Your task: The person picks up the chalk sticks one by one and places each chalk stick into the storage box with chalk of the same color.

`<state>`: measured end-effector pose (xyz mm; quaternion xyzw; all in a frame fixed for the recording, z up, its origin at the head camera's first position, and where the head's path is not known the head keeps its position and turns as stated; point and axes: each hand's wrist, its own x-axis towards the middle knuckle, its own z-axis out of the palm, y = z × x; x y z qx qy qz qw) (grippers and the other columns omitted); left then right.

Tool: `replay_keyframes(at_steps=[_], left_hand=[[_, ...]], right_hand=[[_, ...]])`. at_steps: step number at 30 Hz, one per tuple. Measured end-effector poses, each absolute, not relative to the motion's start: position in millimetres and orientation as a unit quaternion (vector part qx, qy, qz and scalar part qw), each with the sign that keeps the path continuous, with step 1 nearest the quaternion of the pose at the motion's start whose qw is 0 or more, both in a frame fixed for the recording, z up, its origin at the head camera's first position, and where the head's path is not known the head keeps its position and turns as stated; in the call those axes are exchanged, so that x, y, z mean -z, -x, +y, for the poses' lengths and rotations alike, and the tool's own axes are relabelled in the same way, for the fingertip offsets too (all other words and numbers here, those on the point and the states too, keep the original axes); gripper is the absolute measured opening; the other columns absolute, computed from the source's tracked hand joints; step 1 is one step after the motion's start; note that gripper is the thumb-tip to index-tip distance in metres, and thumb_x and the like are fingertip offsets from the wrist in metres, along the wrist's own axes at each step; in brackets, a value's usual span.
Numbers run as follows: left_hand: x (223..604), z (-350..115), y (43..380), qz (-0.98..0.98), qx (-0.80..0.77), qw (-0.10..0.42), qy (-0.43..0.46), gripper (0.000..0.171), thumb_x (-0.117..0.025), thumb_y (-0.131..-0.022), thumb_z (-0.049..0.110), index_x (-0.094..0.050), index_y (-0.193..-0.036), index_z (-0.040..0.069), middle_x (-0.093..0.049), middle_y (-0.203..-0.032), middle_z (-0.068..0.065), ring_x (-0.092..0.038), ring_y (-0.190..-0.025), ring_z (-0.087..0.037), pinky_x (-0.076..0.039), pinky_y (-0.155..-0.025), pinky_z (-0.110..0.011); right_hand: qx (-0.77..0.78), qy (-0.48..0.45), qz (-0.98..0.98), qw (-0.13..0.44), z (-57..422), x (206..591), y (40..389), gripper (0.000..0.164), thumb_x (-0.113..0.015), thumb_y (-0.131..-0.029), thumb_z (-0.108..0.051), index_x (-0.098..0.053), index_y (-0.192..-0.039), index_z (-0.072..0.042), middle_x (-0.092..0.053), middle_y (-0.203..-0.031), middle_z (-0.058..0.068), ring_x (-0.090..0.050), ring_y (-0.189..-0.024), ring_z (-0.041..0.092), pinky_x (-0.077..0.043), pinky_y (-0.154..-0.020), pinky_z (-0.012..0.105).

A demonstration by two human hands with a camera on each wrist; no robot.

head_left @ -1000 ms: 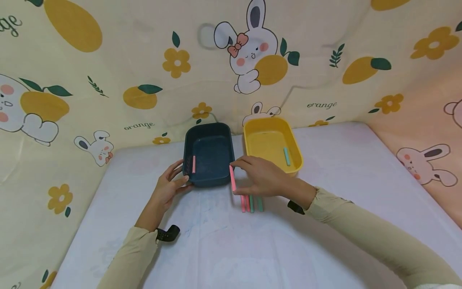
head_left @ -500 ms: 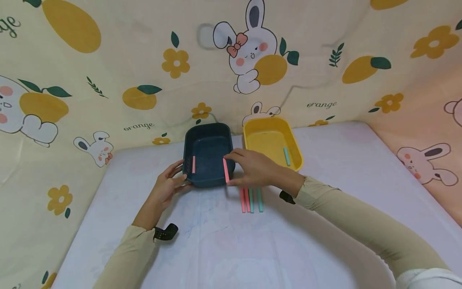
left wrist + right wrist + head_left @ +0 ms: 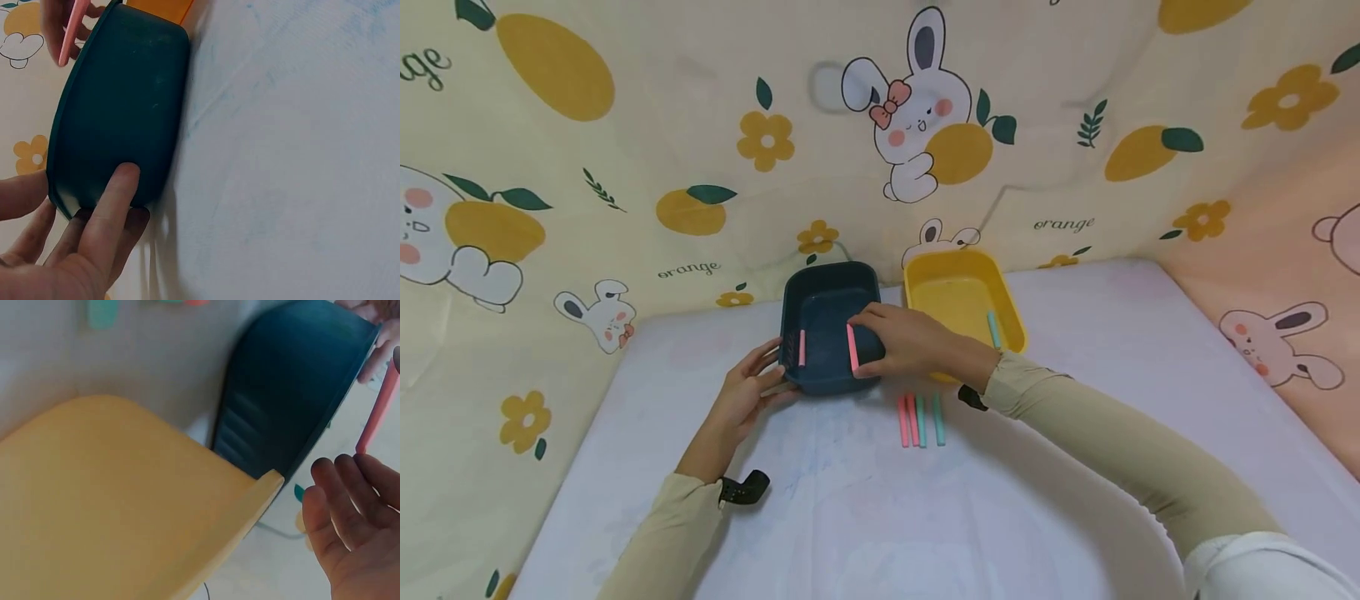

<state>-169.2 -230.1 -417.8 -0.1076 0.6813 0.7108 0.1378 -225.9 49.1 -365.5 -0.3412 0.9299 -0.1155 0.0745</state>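
My right hand (image 3: 910, 342) pinches a slim pink stick (image 3: 852, 348), shaped like a piece of chalk, between thumb and fingertip. It holds the stick above the right part of a dark blue bin (image 3: 827, 386). Another pink stick (image 3: 802, 348) lies inside that bin on the left. My left hand (image 3: 747, 400) rests against the bin's near left corner; in the left wrist view one finger (image 3: 119, 194) presses flat on the wall. In the right wrist view the held stick (image 3: 379, 415) slants from the fingertips, its upper end cut off by the frame.
A yellow bin (image 3: 955, 265) stands right of the blue one, with a teal stick (image 3: 993, 329) inside, partly hidden by the right arm. On the white table before the bins lie two pink sticks (image 3: 903, 422) and two teal sticks (image 3: 939, 421). Printed cloth (image 3: 700, 125) hangs behind.
My right hand has carried the pink stick leftward, from the blue bin's right edge to over its inside. My left hand stays at the corner. The head view has tilted slightly.
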Motion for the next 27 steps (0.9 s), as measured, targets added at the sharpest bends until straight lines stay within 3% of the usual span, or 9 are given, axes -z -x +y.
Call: replay_keyframes(at_steps=[9, 18, 27], left_hand=[[420, -227, 171, 0.688, -0.705, 0.131, 0.111, 0.058, -0.049, -0.103, 0.007, -0.035, -0.155, 0.028, -0.029, -0.163, -0.004, -0.059, -0.115, -0.018, -0.054, -0.101, -0.042], [417, -227, 171, 0.688, -0.706, 0.132, 0.108, 0.058, -0.047, -0.103, 0.008, -0.033, -0.155, 0.027, -0.029, -0.163, -0.006, -0.055, -0.125, -0.027, -0.050, -0.106, -0.047], [417, -230, 167, 0.687, -0.707, 0.133, 0.102, 0.058, -0.047, -0.103, 0.007, -0.032, -0.156, 0.025, -0.029, -0.164, -0.008, -0.058, -0.120, -0.024, -0.056, -0.098, -0.039]], right_hand=[[0.107, 0.360, 0.922, 0.092, 26, 374, 245, 0.083, -0.067, -0.082, -0.067, -0.046, -0.148, -0.020, -0.049, -0.147, 0.004, -0.053, -0.125, 0.020, -0.049, -0.109, 0.041], [0.106, 0.372, 0.916, 0.109, -1, 383, 263, 0.081, -0.066, -0.084, -0.065, -0.046, -0.148, -0.019, -0.049, -0.146, 0.004, -0.053, -0.126, 0.020, -0.047, -0.110, 0.041], [0.109, 0.367, 0.914, 0.131, -25, 393, 276, 0.080, -0.067, -0.086, -0.061, -0.046, -0.148, -0.014, -0.049, -0.148, 0.006, -0.052, -0.130, 0.022, -0.043, -0.114, 0.041]])
